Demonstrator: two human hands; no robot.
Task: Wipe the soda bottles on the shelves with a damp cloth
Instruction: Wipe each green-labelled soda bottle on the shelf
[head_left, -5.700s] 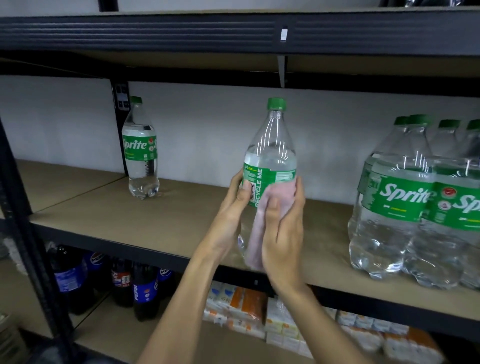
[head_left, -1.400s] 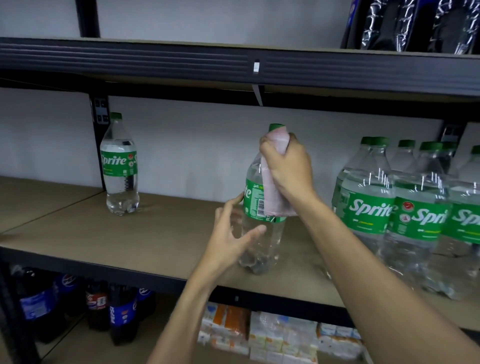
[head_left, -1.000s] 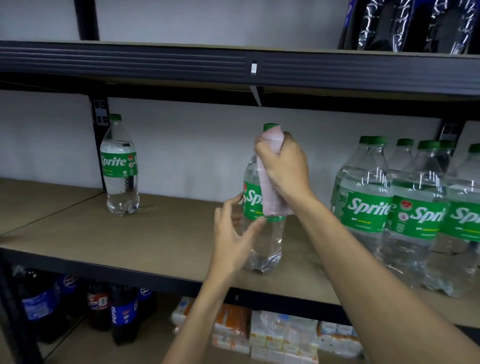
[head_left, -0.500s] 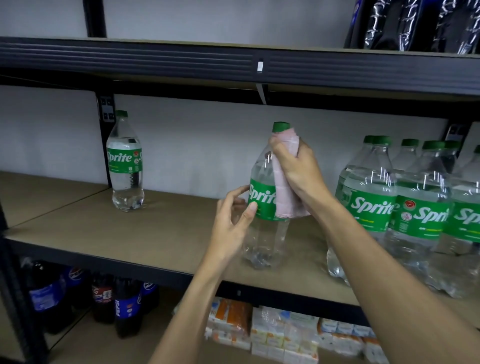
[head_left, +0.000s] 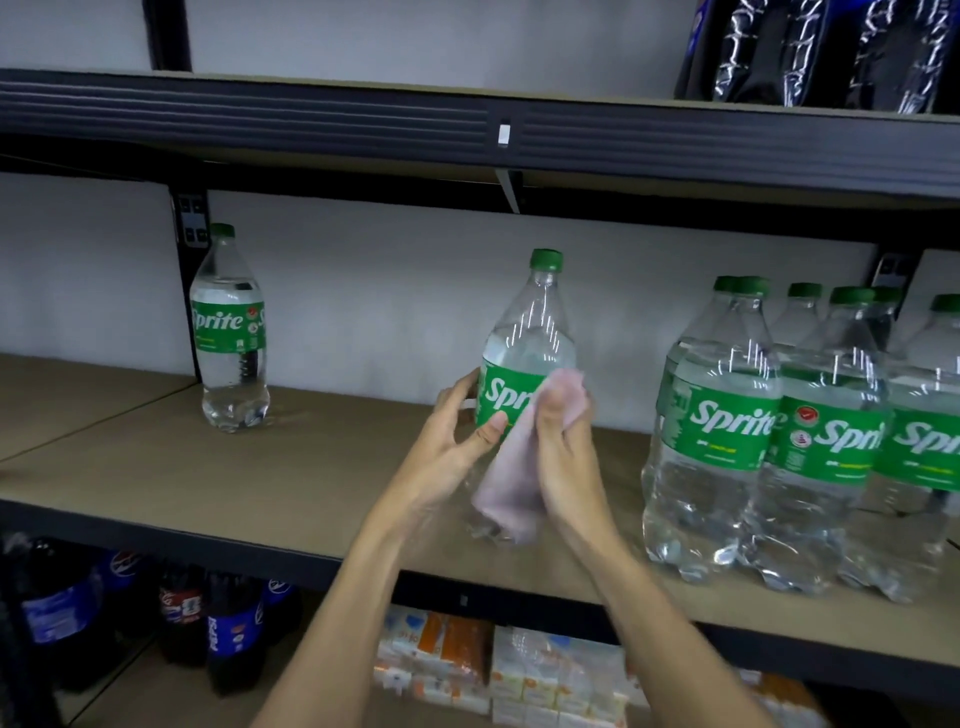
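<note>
On the middle shelf: a clear soda bottle with a green cap and green label is upright near the front edge, between the two hands. Its base is hidden behind the cloth, so it cannot be told whether it rests on the board.
Cloth: pale pink, lying against the bottle's right front from the label down towards the base, its lower end hanging loose.
Right hand: at the bottle's right, fingers curled round the top of the cloth and pressing it to the label.
Left hand: at the bottle's left, fingers wrapped behind the label and thumb laid on its front, gripping the bottle.
Shelf board: tan wood in a black metal frame.
Lone bottle: same kind, upright at the back left beside a black post, well apart from the hands.
Bottle group: several of the same, packed together on the right, near the right forearm but not touching it.
Lower shelf: dark cola bottles at the left; small white and orange packs below the hands.
Upper shelf: dark shiny packages at the right.
</note>
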